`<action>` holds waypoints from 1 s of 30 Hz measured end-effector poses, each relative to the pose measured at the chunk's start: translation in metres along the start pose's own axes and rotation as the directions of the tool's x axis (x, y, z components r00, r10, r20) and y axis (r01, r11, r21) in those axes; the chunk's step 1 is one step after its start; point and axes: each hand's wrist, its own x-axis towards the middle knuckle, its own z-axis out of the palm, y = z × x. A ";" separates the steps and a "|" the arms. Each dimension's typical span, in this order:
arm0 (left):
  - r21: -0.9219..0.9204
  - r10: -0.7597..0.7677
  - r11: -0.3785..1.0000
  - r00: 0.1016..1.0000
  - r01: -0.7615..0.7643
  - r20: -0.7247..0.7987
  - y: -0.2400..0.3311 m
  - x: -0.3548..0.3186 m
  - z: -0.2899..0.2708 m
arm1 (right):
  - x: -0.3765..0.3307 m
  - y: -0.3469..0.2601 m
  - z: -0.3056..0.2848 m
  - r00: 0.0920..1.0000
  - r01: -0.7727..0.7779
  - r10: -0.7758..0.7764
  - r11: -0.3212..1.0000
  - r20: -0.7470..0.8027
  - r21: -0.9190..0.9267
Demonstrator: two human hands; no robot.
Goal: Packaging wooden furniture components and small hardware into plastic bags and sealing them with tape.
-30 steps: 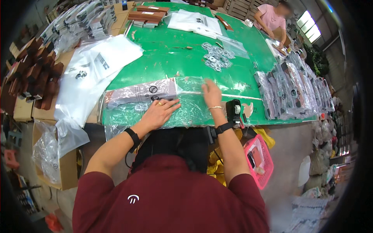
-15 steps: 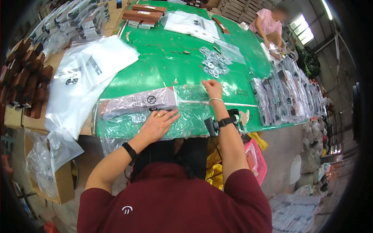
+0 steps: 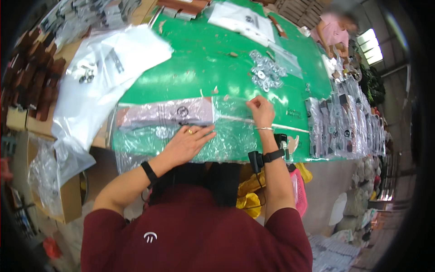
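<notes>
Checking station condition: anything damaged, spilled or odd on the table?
A ragged pale patch on the green tabletop, right of the black tool. It breaks the green; possibly torn covering or a scrap.

Ahead of me stretches a wide table (image 3: 195,56) with a shiny green top, and beyond its far edge I see wooden slats (image 3: 297,11). Up to my right, a bright paned window (image 3: 370,47) is set near a dim grey wall (image 3: 393,88), with a pale light strip (image 3: 397,31) beside it. Below, the bare grey floor (image 3: 325,186) runs toward piled sacks (image 3: 357,199) on my right.
</notes>
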 end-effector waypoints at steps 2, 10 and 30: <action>0.034 -0.012 0.999 1.000 0.012 -0.005 -0.001 0.002 -0.001 | 0.000 -0.003 -0.007 0.994 0.058 -0.080 0.962 -0.073 -0.268; 0.017 -0.014 1.000 1.000 0.014 -0.022 0.002 0.006 -0.003 | 0.004 0.015 0.007 0.999 0.042 -0.042 0.999 -0.023 -0.002; -0.012 -0.040 0.999 0.999 0.040 0.003 -0.001 0.003 -0.005 | 0.010 -0.027 -0.022 0.964 -0.251 0.140 0.755 0.225 0.606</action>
